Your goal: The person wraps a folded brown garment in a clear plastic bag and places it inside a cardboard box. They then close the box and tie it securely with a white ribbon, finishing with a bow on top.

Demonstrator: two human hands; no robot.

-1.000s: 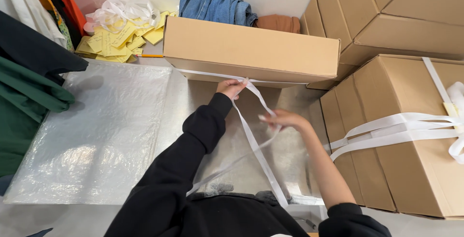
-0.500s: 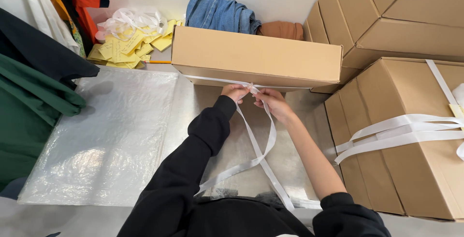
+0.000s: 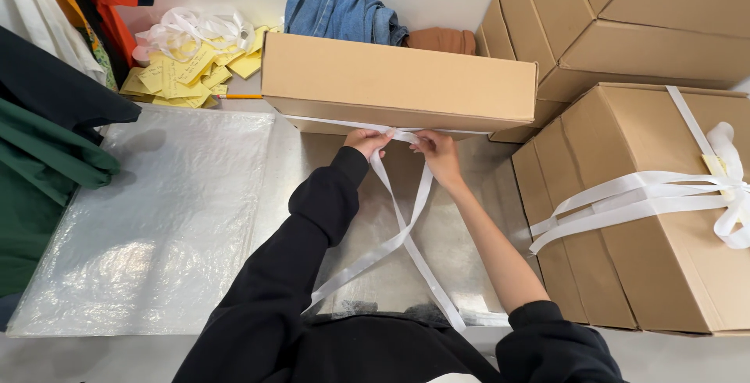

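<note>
A flat brown cardboard box (image 3: pixel 398 82) at upper centre of the frame is being tied: the white fabric ribbon (image 3: pixel 402 223) is pinched at its front edge by the left hand (image 3: pixel 366 142) and right hand (image 3: pixel 437 152). A knot appears to be called for, the crossed tails being drawn tight against the box.

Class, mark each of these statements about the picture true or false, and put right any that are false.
1. Both hands grip a white ribbon at the front edge of the flat cardboard box. True: left hand, right hand.
2. The ribbon tails cross below the hands. True.
3. The big box on the right has no ribbon. False: white ribbon is tied round it.
4. Folded jeans lie behind the flat box. True.
5. The paper slips at upper left are blue. False: they are yellow.
</note>
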